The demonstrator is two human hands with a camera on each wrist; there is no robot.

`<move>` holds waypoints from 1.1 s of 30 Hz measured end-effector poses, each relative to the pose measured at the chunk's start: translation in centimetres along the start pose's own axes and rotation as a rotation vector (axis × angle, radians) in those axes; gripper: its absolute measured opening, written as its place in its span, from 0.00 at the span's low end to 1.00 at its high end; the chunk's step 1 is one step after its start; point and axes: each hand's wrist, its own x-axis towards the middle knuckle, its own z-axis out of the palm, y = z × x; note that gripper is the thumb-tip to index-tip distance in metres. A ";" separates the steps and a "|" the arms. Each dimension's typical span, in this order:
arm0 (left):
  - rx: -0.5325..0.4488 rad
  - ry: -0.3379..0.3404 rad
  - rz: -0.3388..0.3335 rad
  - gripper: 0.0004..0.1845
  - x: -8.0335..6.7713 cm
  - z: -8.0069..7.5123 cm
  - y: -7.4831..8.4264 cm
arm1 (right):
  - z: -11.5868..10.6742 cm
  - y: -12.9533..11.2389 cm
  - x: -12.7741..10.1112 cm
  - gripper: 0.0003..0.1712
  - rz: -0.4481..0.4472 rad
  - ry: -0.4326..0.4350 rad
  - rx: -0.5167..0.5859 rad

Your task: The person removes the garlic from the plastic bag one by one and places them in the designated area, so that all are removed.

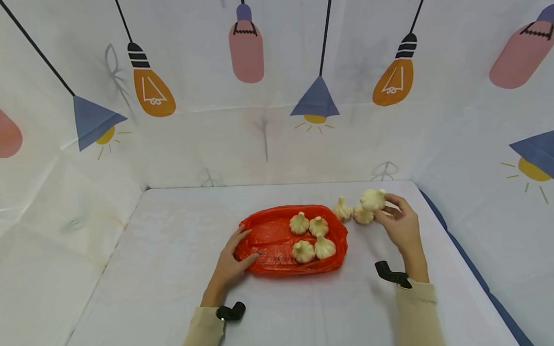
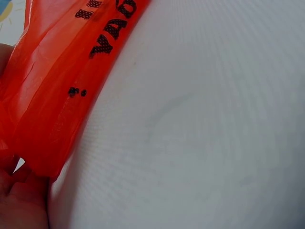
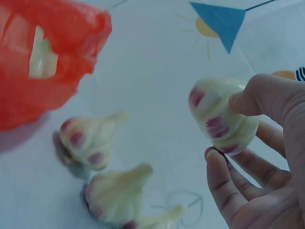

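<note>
A red plastic bag (image 1: 271, 245) lies flat in the middle of the white table, with several garlic bulbs (image 1: 309, 236) on its right half. My left hand (image 1: 240, 249) rests on the bag's left edge with fingers spread; the left wrist view shows the bag (image 2: 52, 81) close up beside my skin (image 2: 14, 200). My right hand (image 1: 384, 205) is raised just right of the bag and pinches one garlic bulb (image 1: 373, 198) between thumb and fingers (image 3: 267, 95). Two loose bulbs (image 1: 342, 210) (image 1: 362, 215) lie on the table beside it; in the right wrist view they (image 3: 88, 140) (image 3: 116, 195) sit below the held bulb (image 3: 223, 114).
White cloth walls printed with lamps (image 1: 317, 99) close in the table at the back and on both sides. A blue edge (image 1: 466, 257) runs along the table's right side. Black camera mounts sit on both wrists (image 1: 231, 312) (image 1: 390, 274).
</note>
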 end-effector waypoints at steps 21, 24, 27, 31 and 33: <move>-0.003 0.010 0.012 0.37 -0.1 0.1 0.3 | -5.0 5.3 0.6 0.32 0.176 0.225 -0.171; -0.013 0.008 -0.001 0.38 -0.2 0.1 0.4 | -5.6 5.7 0.7 0.33 0.183 0.223 -0.199; -0.019 0.007 -0.002 0.38 -0.2 0.0 0.4 | -6.1 5.9 0.9 0.33 0.203 0.228 -0.207; -0.006 0.006 0.004 0.37 -0.1 0.1 0.4 | -6.6 6.0 1.2 0.33 0.230 0.220 -0.207; 0.001 0.007 0.003 0.37 -0.1 0.1 0.3 | -6.7 6.0 1.5 0.33 0.234 0.210 -0.215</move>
